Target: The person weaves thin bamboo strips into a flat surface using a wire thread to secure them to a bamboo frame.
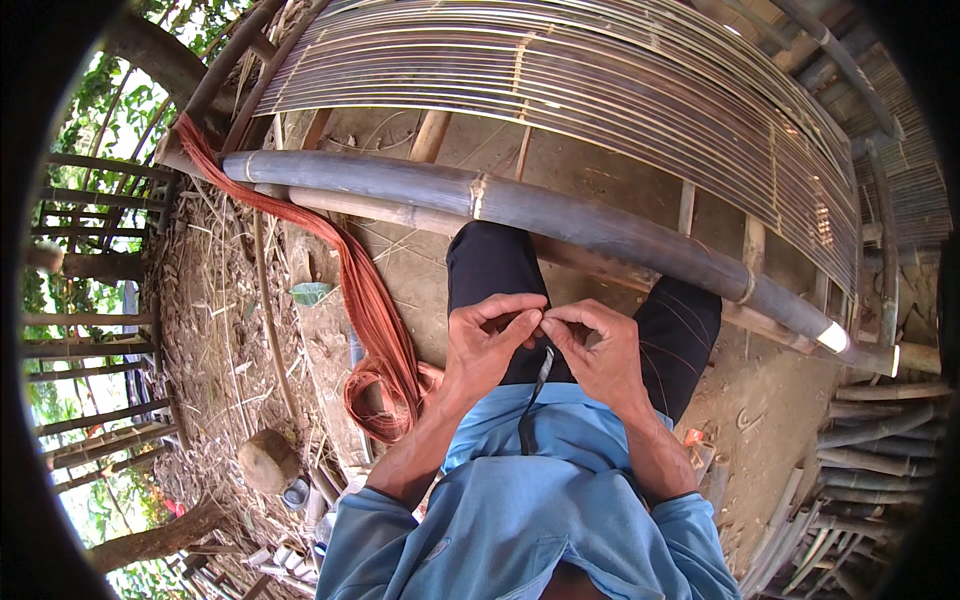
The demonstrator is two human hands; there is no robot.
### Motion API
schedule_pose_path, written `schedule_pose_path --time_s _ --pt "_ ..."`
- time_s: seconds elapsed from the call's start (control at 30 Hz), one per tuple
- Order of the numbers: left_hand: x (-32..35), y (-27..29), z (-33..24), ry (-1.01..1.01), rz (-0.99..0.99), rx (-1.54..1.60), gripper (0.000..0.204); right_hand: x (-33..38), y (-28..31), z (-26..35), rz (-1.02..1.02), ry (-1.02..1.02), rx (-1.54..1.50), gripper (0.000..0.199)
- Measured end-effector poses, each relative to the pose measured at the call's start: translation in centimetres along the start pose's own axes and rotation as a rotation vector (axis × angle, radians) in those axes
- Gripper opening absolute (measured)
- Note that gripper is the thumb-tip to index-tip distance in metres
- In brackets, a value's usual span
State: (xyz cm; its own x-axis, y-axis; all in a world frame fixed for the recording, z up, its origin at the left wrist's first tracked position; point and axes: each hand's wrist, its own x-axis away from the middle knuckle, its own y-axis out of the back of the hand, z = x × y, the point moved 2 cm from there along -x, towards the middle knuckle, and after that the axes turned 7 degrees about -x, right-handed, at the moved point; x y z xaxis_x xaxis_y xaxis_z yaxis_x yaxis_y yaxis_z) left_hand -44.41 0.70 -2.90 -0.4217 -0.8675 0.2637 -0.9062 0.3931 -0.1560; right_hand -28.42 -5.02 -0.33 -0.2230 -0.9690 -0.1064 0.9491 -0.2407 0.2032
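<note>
My left hand (488, 338) and my right hand (603, 345) meet over my lap, thumb and forefinger of each pinched together at nearly the same spot. Whatever lies between the fingertips is too small to make out. Fine reddish threads (668, 357) trail across my dark trouser leg beside the right hand. Below the hands a dark cord (533, 400) hangs down over my blue shirt. Left of my left forearm hangs a long bundle of orange-red strands (372, 300), looped at its lower end and draped over the frame at its upper end.
A thick bamboo pole (380, 187) crosses just beyond my knees. Behind it, thin slats (600, 110) form a raised slatted surface. A stone (267, 461) sits on the littered ground at left, near a bamboo fence (100, 348). Bamboo poles (880, 455) are stacked at right.
</note>
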Motion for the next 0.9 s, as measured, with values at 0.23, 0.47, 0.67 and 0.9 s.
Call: schedule_pose_path --time_s 0.23,0.47,0.67,0.9 --pt "0.6 -0.6 -0.9 -0.036 -0.046 -0.050 0.036 0.1 0.3 -1.0 -0.105 -0.126 -0.138 0.014" --pt "1.5 -1.4 -3.9 -0.279 -0.104 -0.572 0.039 -0.2 0.5 0.4 -0.007 -0.072 -0.066 0.013" --pt "0.9 -0.8 -2.5 -0.168 -0.071 -0.438 0.041 -0.2 0.6 1.2 -0.003 -0.082 0.005 0.012" --pt "-0.2 0.0 -0.1 0.099 0.074 0.094 0.034 0.0 0.2 0.4 -0.064 -0.085 -0.204 0.013"
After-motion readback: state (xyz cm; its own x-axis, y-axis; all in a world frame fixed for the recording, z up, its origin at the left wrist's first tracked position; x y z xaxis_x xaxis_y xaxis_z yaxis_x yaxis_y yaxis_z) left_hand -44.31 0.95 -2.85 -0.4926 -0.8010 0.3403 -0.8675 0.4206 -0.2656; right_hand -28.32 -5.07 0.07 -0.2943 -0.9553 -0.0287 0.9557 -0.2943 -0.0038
